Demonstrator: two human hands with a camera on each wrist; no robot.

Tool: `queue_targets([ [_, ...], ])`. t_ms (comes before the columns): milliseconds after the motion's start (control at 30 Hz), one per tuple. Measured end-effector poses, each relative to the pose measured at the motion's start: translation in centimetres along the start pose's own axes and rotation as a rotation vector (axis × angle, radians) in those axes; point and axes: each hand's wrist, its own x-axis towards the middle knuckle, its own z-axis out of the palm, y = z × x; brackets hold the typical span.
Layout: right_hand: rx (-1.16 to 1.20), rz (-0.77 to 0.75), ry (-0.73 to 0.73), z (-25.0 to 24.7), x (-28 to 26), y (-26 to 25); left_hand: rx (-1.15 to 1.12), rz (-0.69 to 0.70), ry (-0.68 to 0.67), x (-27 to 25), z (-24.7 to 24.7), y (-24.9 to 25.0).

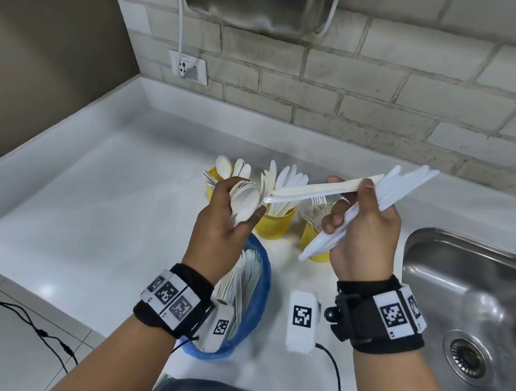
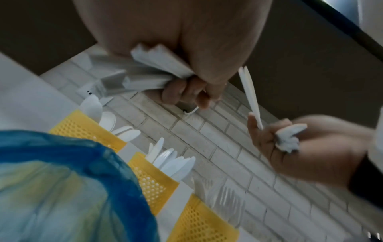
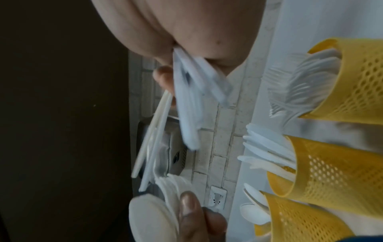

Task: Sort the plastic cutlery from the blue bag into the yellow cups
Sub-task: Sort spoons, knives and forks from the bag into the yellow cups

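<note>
In the centre of the head view both hands are raised above a white countertop (image 1: pixel 93 186). The left hand (image 1: pixel 225 223) has its fingers curled round a stack of white plastic spoons (image 1: pixel 244 205), bowls fanned at the fingertips, thumb pressed against the stack. The right hand (image 1: pixel 363 234) grips a bundle of white plastic knives (image 1: pixel 389 189) that slants from the lower centre up toward the right of the frame; its thumb and forefinger also pinch two long cream-white utensils (image 1: pixel 310 191) that reach leftward, their tips just beside the spoon bowls.

Behind the hands stand three yellow perforated plastic cups in a row. The left cup (image 1: pixel 212 180) holds spoons, the middle cup (image 1: pixel 274 225) holds knives, and the right cup (image 1: pixel 311 238), partly hidden by the right hand, holds clear-white forks.

The crumpled blue plastic bag (image 1: pixel 260 293) lies open on the counter in the lower centre, below the left wrist, with more white cutlery inside. A stainless steel sink (image 1: pixel 473 298) fills the right edge of the frame. A white socket (image 1: pixel 188 67) sits on the pale brick wall at upper left, and a black cable (image 1: pixel 18 311) trails over the floor at lower left.
</note>
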Motion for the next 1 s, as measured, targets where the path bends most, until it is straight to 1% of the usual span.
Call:
queue_targets([
  [67,0.085,0.047,0.037,-0.5,0.4,-0.2,-0.150,-0.084,-0.039,0.2,-0.1,0.5],
  [100,0.125,0.075,0.062,-0.7,0.6,-0.2,-0.205,-0.104,-0.070,0.2,-0.2,0.8],
  [167,0.193,0.142,0.130,-1.1,1.0,-0.1,-0.296,-0.104,-0.130,0.0,-0.5,1.5],
  [233,0.242,0.187,0.233,-1.4,1.4,0.2,-0.386,-0.114,-0.171,-0.2,-0.7,2.0],
  [300,0.273,0.177,0.316,-1.8,1.9,0.8,-0.445,-0.153,-0.198,-0.1,-0.9,2.0],
  [467,0.304,0.099,0.335,-1.7,2.5,1.4,-0.557,-0.264,-0.181,0.2,-0.7,1.2],
  [533,0.262,0.029,0.298,-1.0,2.5,0.9,-0.572,-0.306,-0.198,0.3,-0.4,1.0],
  [633,0.173,-0.090,0.186,0.4,2.1,0.2,-0.620,-0.414,-0.247,0.4,0.1,0.8],
  [733,0.082,-0.183,0.112,2.1,1.1,-0.1,-0.584,-0.515,-0.314,0.4,0.3,1.1],
  [800,-0.010,-0.285,0.071,3.0,0.2,-0.1,-0.590,-0.561,-0.367,0.4,0.4,1.4],
  [867,-0.144,-0.381,-0.006,3.8,-0.8,0.3,-0.621,-0.601,-0.376,0.4,0.6,1.4],
  [933,-0.249,-0.398,-0.109,4.2,-1.8,1.0,-0.658,-0.641,-0.350,0.4,0.7,1.8],
  [1000,-0.326,-0.374,-0.190,4.2,-2.7,2.0,-0.705,-0.648,-0.340,0.4,0.7,2.0],
])
